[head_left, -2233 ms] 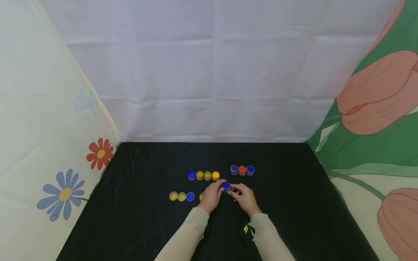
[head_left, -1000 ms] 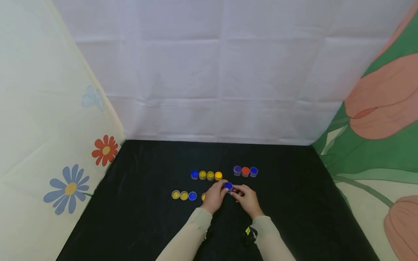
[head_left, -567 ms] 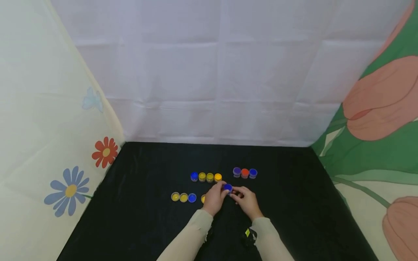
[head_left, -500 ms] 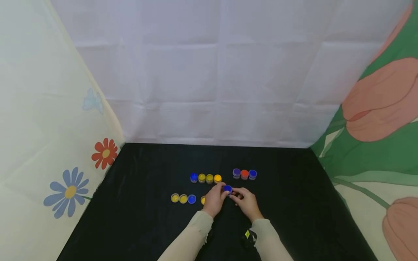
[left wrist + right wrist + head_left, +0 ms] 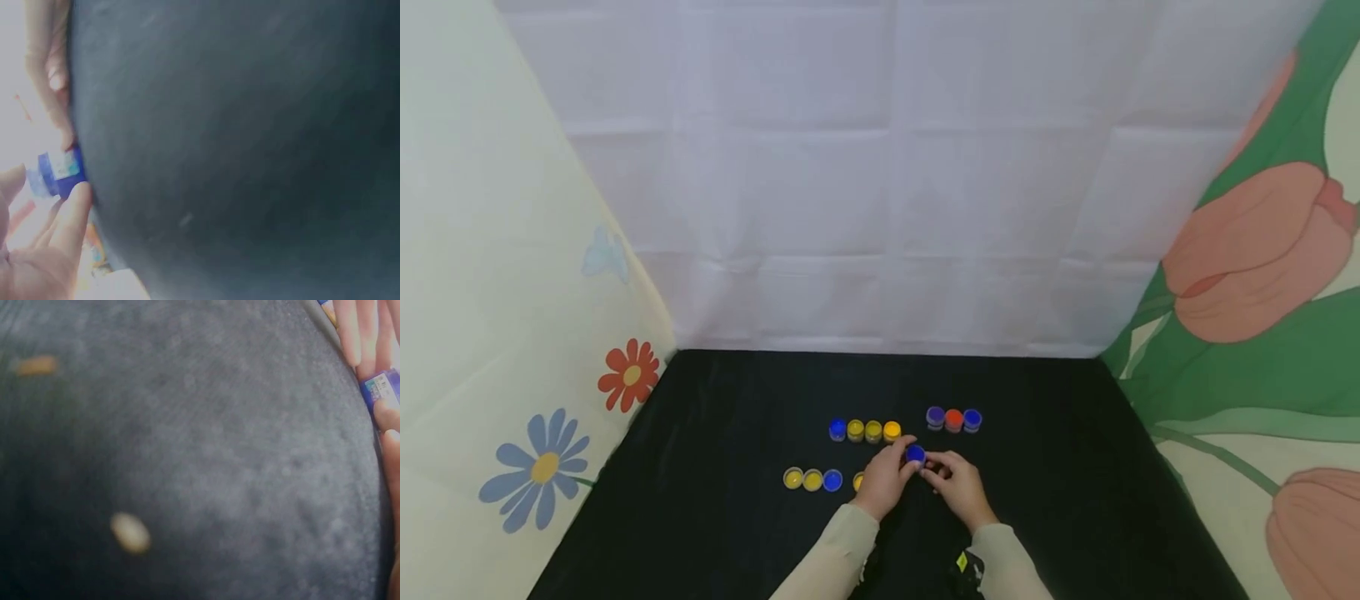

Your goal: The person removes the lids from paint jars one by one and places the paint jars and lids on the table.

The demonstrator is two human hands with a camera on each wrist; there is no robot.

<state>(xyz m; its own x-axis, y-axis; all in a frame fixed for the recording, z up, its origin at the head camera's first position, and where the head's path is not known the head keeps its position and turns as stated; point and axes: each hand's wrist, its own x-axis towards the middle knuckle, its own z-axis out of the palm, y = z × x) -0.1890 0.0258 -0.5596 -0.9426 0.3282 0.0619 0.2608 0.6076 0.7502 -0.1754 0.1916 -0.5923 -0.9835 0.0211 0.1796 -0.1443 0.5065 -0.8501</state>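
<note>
A small round paint pot with a blue lid (image 5: 915, 452) sits between both hands at the middle of the black table in the head view. My left hand (image 5: 882, 483) grips its left side with thumb and fingers. From the right, my right hand (image 5: 958, 493) pinches the same pot. Up close in the left wrist view, the blue pot (image 5: 62, 167) shows a pale label between the fingertips. The right wrist view catches the labelled pot (image 5: 380, 387) only at its right edge. Beside the left hand, a yellow pot (image 5: 858, 481) is mostly hidden by it.
Behind the hands stand a row with a blue pot (image 5: 838, 430) and several yellow ones, and a trio with a red pot (image 5: 953, 420) in its middle. Left of the hands is a row ending in a blue pot (image 5: 832, 481). A white cloth (image 5: 880, 208) hangs behind the table.
The head view has shifted, so the whole scene sits lower in the frame. Both hands stay on the blue pot with nearly the same hold, and the other pots keep their places.
</note>
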